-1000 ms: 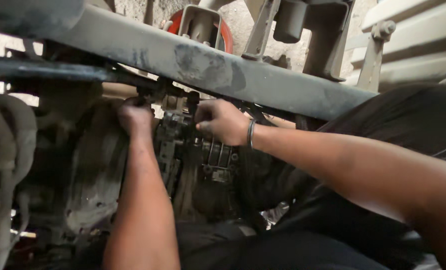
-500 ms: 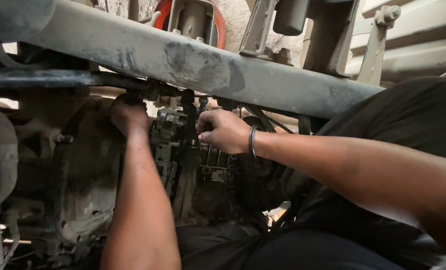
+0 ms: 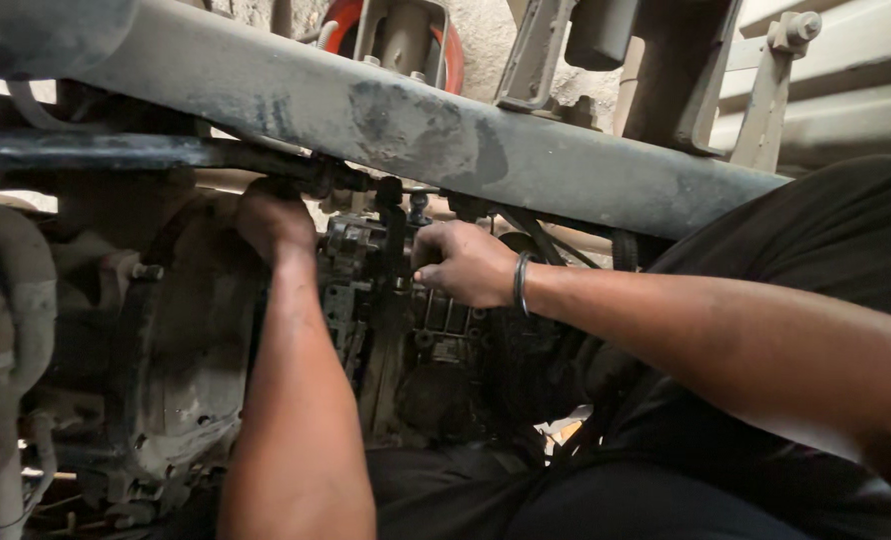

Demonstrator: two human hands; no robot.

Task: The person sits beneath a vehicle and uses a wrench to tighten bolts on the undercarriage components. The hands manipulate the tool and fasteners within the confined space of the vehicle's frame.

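Left hand: the left hand (image 3: 274,215) was up under the dark horizontal rod (image 3: 146,152), fingers curled over something at the top of the grimy housing (image 3: 181,350). What it gripped was hidden, so I could not tell whether it was clamped on a part or only pressed there.

Right hand: the right hand (image 3: 466,262), a dark bangle (image 3: 519,283) at the wrist, was closed in a loose fist against the greasy ribbed mechanical block (image 3: 366,270); whatever lay inside the fist was not visible.

Where the work sat: the block stood between the two hands, just below the big grey frame beam (image 3: 446,130) crossing the view, with the housing touching it on the left.

What had changed: over the last second both hands stayed at the same spots, the left shifting only slightly along the rod. By my reading the work was a slow effort on one fastening, not a move to a new place.

Around it: pale hoses (image 3: 6,330) hung at the far left; a red ring (image 3: 453,60) showed above the beam.
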